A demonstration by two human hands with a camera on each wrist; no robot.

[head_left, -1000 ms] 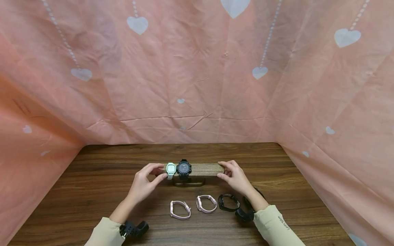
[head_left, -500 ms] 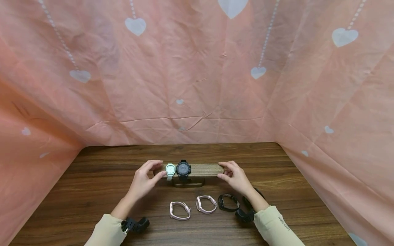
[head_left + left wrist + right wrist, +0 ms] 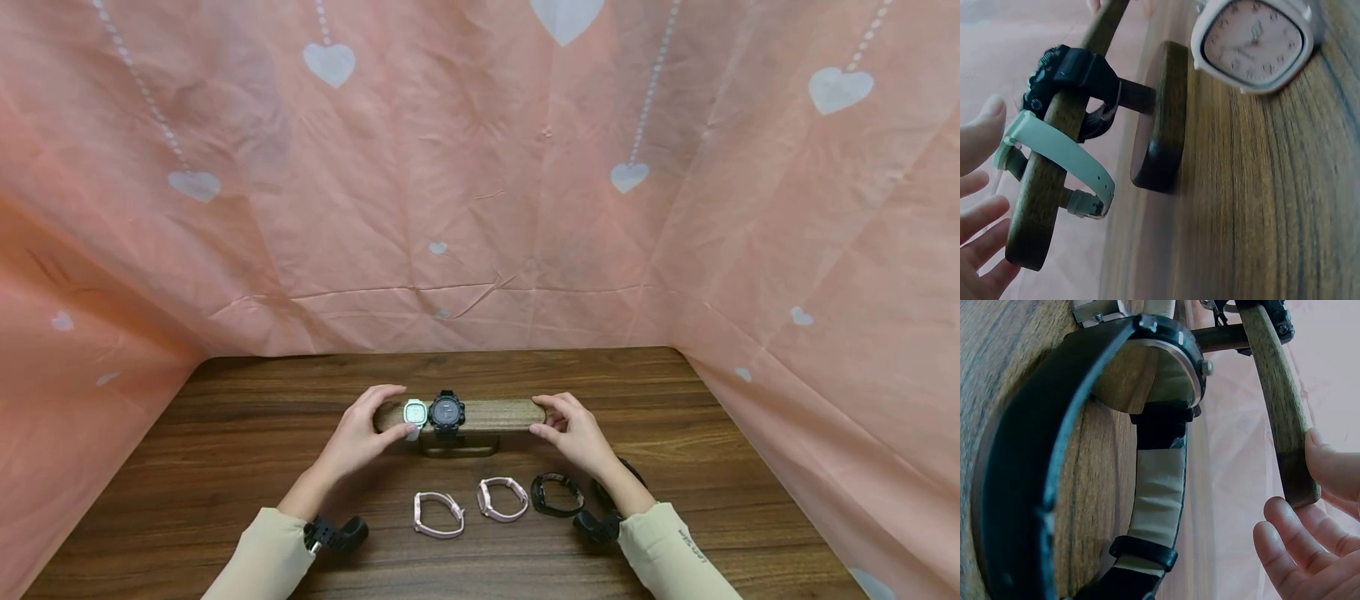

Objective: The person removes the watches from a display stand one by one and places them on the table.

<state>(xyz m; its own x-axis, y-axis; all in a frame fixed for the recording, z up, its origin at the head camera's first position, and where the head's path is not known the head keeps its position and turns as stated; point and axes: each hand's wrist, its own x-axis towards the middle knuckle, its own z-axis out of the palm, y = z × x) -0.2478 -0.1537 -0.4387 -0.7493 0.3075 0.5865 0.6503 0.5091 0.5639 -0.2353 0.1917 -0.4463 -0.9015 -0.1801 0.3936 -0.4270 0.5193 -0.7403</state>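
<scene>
A wooden watch stand (image 3: 502,414) with a horizontal bar stands mid-table. Round its bar are a mint watch (image 3: 415,412) near the left end and a chunky black watch (image 3: 447,411) beside it. My left hand (image 3: 362,433) is at the left end, thumb at the mint watch, fingers reaching behind the bar. In the left wrist view those fingers are spread and the mint strap (image 3: 1063,147) hangs round the bar. My right hand (image 3: 572,429) holds the bar's right end (image 3: 1300,481) between thumb and fingers.
In front of the stand lie two pale pink watches (image 3: 442,532) and a black watch (image 3: 558,510) with a light strap lining. Another black strap (image 3: 633,471) is partly hidden by my right wrist. A pink curtain (image 3: 480,208) hangs behind the wooden table (image 3: 150,500).
My left hand has shifted a little to the right and opened wider, its thumb now at the mint watch's lower strap. My right hand stays at the bar's end.
</scene>
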